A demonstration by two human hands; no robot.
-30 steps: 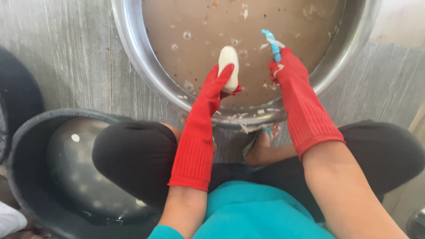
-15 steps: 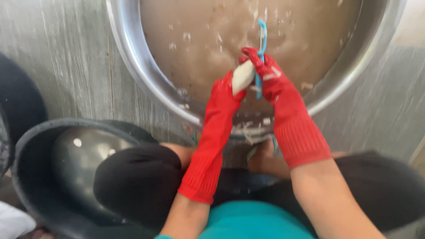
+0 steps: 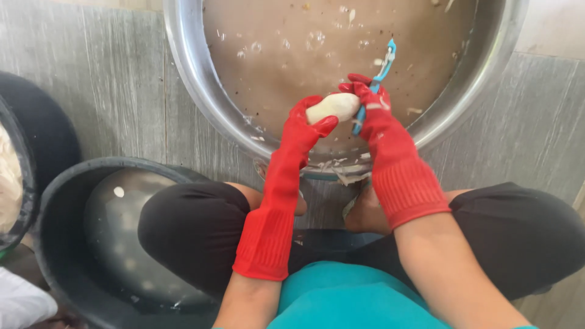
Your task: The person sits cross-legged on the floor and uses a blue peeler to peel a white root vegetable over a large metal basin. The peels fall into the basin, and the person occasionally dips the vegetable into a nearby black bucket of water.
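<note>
Both my hands wear long red rubber gloves. My left hand grips a pale peeled vegetable, probably a potato, holding it over the near rim of a large steel basin of murky brown water. My right hand is closed around a blue-handled peeler, whose head sticks up past my fingers. The peeler's lower end rests against the right side of the vegetable. The two hands are close together, nearly touching.
A black tub holding water sits at my left knee. Another dark container with pale contents is at the far left edge. Peel scraps lie on the basin's near rim. My knees and bare feet crouch on grey wood-grain floor.
My right hand came in from apart to meet the vegetable, then both hands shifted slightly down and right. The vegetable turned from upright to lying sideways in my left hand.
</note>
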